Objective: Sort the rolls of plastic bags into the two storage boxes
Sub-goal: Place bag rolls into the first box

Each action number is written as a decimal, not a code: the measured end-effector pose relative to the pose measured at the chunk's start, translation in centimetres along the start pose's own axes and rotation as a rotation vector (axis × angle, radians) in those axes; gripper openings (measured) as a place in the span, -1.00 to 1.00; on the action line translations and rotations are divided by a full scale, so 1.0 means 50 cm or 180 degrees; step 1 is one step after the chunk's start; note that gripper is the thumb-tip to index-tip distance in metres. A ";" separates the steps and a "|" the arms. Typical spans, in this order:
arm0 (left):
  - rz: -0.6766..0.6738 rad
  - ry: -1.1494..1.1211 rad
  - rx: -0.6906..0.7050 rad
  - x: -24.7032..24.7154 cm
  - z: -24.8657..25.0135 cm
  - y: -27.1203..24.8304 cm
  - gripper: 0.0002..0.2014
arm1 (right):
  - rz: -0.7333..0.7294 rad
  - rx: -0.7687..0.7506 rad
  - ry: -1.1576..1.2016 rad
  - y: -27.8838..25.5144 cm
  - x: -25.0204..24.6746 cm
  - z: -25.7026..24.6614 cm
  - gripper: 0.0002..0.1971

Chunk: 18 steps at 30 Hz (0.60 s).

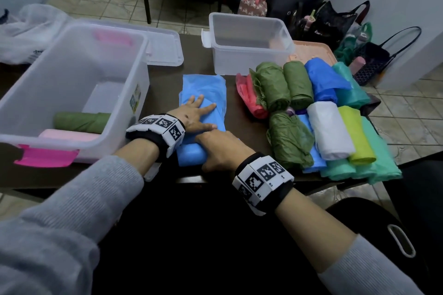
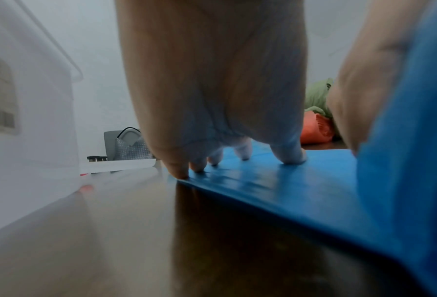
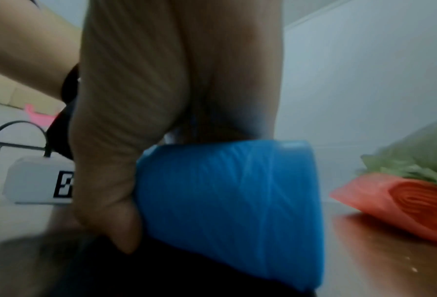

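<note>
A blue plastic bag lies partly unrolled on the dark table between the two boxes, its near end wound into a roll. My left hand presses flat on the spread sheet with straight fingers. My right hand curls over the blue roll at the table's near edge, its thumb against the roll's side. The large clear box on the left holds a green roll and a pink roll. The smaller clear box at the back stands empty.
A pile of rolls lies on the right of the table: green, red, blue, white, yellow-green and teal. A clear lid lies behind the large box. Bags stand on the floor beyond.
</note>
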<state>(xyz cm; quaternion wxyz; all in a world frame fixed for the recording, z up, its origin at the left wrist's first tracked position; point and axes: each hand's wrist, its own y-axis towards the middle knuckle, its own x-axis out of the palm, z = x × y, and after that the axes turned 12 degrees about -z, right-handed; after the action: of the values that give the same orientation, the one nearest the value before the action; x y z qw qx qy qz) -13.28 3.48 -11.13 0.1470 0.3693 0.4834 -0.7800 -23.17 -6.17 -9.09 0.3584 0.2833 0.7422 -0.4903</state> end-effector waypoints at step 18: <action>0.0271 -0.0603 0.0243 -0.019 -0.007 -0.026 -0.25 | 0.0223 -0.0029 0.1079 0.004 -0.024 0.050 -0.40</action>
<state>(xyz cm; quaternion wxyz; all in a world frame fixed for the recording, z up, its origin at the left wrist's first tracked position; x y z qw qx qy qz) -13.24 4.30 -9.66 0.2108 0.3195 0.4211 -0.8223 -21.70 -8.48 -8.89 0.2463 0.3860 0.7839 -0.4193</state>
